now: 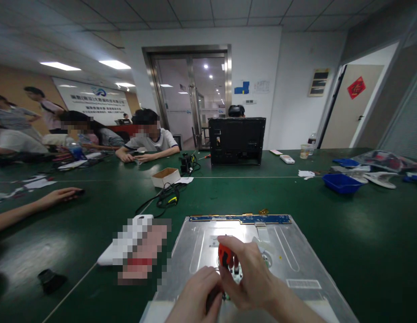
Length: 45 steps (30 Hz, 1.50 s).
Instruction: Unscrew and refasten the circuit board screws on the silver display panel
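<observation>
A silver metal panel (289,251), the back of a display, lies flat on the green table (363,233) right in front of me, with a blue circuit strip (240,219) along its far edge. My right hand (252,276) is closed around a red-handled screwdriver (224,258), its tip down on the panel's middle. My left hand (195,298) is curled beside it, fingers pressed at the lower part of the tool; what they pinch is hidden.
Left of the panel sits a white device (134,229), partly pixelated. A black cable (168,197) and small cardboard box (165,176) lie beyond. A black monitor back (237,140) stands further off, a blue tray (341,183) at right. Other people sit at left; someone's arm (33,206) rests on the table.
</observation>
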### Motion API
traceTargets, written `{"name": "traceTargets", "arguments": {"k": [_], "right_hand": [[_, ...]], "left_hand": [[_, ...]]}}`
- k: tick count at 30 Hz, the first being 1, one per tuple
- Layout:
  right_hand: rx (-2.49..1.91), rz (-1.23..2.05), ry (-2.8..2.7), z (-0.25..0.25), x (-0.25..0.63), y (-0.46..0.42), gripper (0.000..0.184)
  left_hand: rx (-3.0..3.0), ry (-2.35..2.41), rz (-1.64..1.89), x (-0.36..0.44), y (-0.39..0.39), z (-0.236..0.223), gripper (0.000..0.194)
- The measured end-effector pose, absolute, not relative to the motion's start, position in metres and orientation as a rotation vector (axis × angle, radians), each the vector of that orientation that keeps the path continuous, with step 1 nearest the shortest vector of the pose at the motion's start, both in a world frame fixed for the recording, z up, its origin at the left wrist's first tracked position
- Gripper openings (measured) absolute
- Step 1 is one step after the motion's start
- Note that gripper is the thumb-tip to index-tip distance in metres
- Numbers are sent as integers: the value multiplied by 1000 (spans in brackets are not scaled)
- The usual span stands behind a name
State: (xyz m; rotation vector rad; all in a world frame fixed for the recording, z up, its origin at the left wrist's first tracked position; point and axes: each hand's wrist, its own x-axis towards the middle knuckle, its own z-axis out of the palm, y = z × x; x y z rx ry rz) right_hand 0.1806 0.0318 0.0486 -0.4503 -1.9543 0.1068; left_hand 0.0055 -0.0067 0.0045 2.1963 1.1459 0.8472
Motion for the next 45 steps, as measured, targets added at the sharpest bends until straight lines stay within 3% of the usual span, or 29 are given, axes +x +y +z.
{"name": "traceTargets", "arguments": {"k": [13,17,24,39,45], "right_hand": [[-539,44,-1902,40,175,34,40],[-529,66,-1924,42,177,34,41],[-434,119,-1934,50,181,31,50],[-479,62,-1891,44,177,34,37],[-462,109,-1919,46,178,34,42]], "left_hand": [[2205,1167,841,4,-5,-2,26],[2220,1175,835,3,-5,-2,30],[2206,1147,831,3,-6,1,18],[2224,1158,820,3,-3,-4,26],[2222,1160,849,2,-3,-5,27]]}}
